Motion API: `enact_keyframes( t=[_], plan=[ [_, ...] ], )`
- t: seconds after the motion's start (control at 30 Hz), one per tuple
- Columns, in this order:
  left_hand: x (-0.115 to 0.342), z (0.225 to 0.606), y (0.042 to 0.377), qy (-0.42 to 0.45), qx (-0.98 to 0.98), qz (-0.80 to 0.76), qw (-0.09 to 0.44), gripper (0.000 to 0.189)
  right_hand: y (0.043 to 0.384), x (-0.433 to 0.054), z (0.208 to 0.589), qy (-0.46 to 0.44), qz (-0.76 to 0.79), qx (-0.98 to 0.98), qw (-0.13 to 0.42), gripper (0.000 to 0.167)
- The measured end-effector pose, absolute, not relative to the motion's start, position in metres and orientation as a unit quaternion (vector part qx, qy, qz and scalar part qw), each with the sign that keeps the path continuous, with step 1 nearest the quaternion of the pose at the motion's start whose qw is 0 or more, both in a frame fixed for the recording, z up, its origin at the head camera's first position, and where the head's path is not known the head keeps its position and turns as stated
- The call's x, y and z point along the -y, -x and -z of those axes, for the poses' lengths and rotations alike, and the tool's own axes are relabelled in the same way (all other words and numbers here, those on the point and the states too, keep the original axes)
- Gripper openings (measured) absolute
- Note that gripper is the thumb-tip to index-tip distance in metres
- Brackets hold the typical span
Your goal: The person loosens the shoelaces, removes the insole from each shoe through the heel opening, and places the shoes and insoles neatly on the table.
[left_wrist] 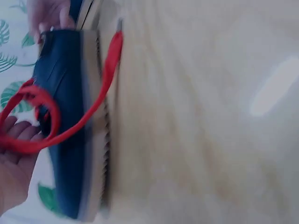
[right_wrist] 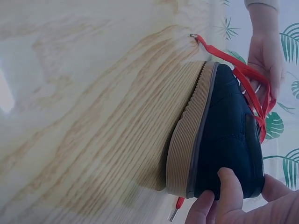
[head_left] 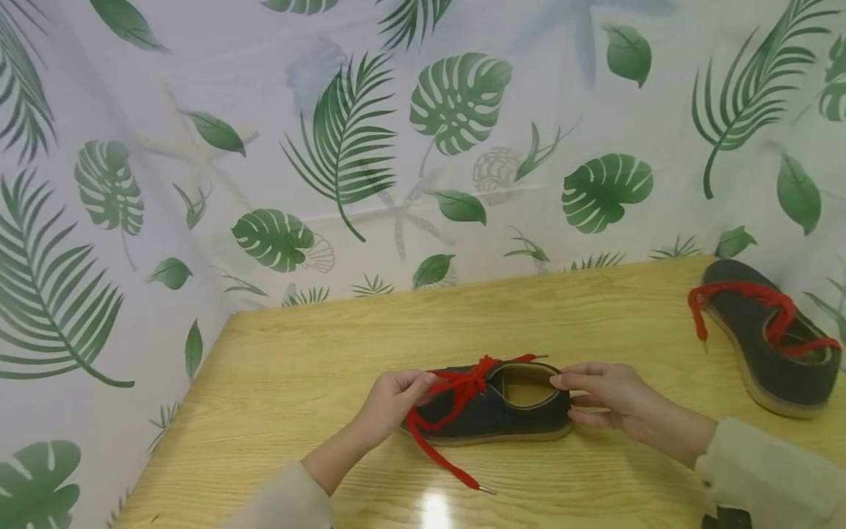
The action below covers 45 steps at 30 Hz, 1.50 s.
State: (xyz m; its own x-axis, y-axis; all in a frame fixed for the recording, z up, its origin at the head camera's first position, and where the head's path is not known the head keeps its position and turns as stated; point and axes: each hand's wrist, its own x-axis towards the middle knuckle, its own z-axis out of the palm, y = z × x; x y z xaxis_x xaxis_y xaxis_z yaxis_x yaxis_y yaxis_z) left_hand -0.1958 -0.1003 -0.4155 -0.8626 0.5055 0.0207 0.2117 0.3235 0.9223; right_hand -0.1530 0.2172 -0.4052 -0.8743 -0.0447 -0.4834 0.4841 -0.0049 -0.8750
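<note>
A dark navy shoe (head_left: 489, 422) with a tan sole lies on the wooden table, its toe to the left and its opening up. Red shoelace (head_left: 449, 463) is threaded through it, bunched near the tongue, one end trailing on the table in front. At the toe end, my left hand (head_left: 395, 400) pinches a lace loop; in the left wrist view the lace (left_wrist: 60, 135) crosses over the left fingers. My right hand (head_left: 615, 400) grips the heel, with fingertips at the collar and against the back, and its fingers (right_wrist: 230, 189) press the heel in the right wrist view.
A second navy shoe (head_left: 760, 353) with loose red lace stands at the table's back right, near the wall cloth. Leaf-printed cloth (head_left: 370, 250) hangs behind and to the left of the wooden table (head_left: 297, 353).
</note>
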Motion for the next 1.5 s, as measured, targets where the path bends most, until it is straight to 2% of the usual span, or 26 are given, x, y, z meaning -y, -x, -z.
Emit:
enact_keyframes(
  t=[0.23,0.63,0.9,1.13,1.2,1.3,1.4,1.5],
  plan=[
    [0.116,0.4,0.205,-0.272,-0.837,-0.448,0.156,0.027,0.153,-0.218,0.403,-0.15,0.692,-0.68,0.192,0.041],
    [0.136,0.404,0.217,-0.236,-0.731,-0.576,0.279,0.036,0.152,-0.218,0.402,-0.154,0.691,-0.679,0.195,0.046],
    [0.133,0.405,0.216,-0.153,-0.576,-0.722,0.351,0.03,0.151,-0.218,0.402,-0.147,0.688,-0.682,0.196,0.044],
    [0.119,0.402,0.212,-0.013,-0.323,-0.857,0.401,0.041,0.153,-0.219,0.404,-0.145,0.683,-0.688,0.197,0.054],
    [0.114,0.402,0.21,0.023,-0.26,-0.879,0.399,0.043,0.154,-0.219,0.405,-0.144,0.681,-0.691,0.196,0.056],
    [0.103,0.401,0.205,0.087,-0.201,-0.906,0.362,0.04,0.154,-0.219,0.405,-0.142,0.677,-0.695,0.195,0.057],
    [0.093,0.399,0.2,0.139,-0.159,-0.927,0.311,0.035,0.154,-0.219,0.404,-0.141,0.678,-0.695,0.195,0.052],
    [0.087,0.399,0.197,0.162,-0.126,-0.941,0.27,0.04,0.153,-0.219,0.405,-0.14,0.681,-0.692,0.193,0.043]
  ],
)
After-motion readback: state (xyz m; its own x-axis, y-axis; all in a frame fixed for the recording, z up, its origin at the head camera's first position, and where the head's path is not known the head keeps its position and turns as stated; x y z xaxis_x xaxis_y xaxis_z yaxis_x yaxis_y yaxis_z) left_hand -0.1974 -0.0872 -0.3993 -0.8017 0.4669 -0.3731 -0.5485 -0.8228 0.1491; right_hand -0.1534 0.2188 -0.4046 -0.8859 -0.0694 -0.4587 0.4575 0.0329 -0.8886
